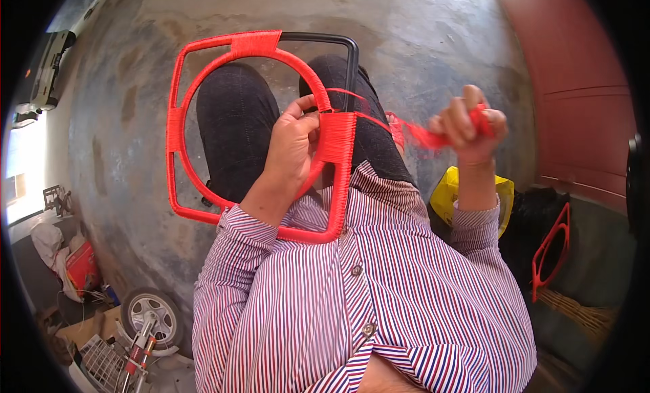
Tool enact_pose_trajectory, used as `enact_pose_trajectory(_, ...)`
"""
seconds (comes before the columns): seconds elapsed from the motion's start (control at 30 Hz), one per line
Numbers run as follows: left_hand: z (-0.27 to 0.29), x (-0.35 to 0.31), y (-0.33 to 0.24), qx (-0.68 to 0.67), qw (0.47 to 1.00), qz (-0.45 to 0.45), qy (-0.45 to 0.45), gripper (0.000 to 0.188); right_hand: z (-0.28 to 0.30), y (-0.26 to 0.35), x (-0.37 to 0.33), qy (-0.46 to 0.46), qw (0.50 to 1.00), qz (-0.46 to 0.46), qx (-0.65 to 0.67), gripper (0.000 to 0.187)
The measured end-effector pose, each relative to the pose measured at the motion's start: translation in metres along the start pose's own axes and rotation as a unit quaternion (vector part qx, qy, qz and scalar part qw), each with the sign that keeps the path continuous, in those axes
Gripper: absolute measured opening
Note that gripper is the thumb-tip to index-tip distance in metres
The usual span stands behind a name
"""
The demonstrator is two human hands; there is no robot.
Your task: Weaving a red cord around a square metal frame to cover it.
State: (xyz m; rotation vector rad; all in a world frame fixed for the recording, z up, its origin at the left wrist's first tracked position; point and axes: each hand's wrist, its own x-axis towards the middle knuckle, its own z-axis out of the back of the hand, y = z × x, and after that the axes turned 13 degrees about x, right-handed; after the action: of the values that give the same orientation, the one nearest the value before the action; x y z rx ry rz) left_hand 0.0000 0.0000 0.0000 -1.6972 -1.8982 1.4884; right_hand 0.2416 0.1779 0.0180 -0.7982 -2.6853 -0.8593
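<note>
Left hand point(294, 139): thumb and fingers closed on the frame, at the right side of its inner ring.
Red-wrapped frame point(337, 139): over the lap, spreading mostly leftward from the left hand; bare black corner point(353, 61) above and right of that hand.
Right hand point(472, 122): fist around a blurred bunch of red strip point(423, 136), which stretches leftward to the frame.
Yellow bag point(443, 193): below the right hand.
Second red frame point(537, 268): farther below, rightward of it.
Spoked wheel point(139, 318): well below and left of the left hand.

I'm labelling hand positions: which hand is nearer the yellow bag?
Right. The right hand appears just above the yellow bag; the left hand holds the red frame, farther left and away.
</note>
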Motion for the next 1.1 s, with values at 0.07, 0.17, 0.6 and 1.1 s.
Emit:
enact_pose_trajectory(0.07,-0.003,-0.005,-0.003,-0.010,1.000,-0.015,-0.001,0.029,-0.001,0.025,-0.007,-0.050,0.998,0.006,0.025,0.028)
enact_pose_trajectory(0.17,0.003,-0.005,-0.002,-0.009,1.000,-0.009,0.020,0.022,0.001,0.035,-0.009,-0.195,0.979,0.059,0.000,0.025)
enact_pose_trajectory(0.6,0.006,-0.007,0.007,0.032,0.998,-0.044,0.020,0.018,-0.013,-0.077,0.036,-0.317,0.921,-0.115,-0.195,0.012)
enact_pose_trajectory(1.1,0.010,-0.005,0.006,0.025,0.999,0.003,0.042,0.021,-0.030,-0.033,0.038,-0.280,0.898,-0.153,-0.302,0.020)
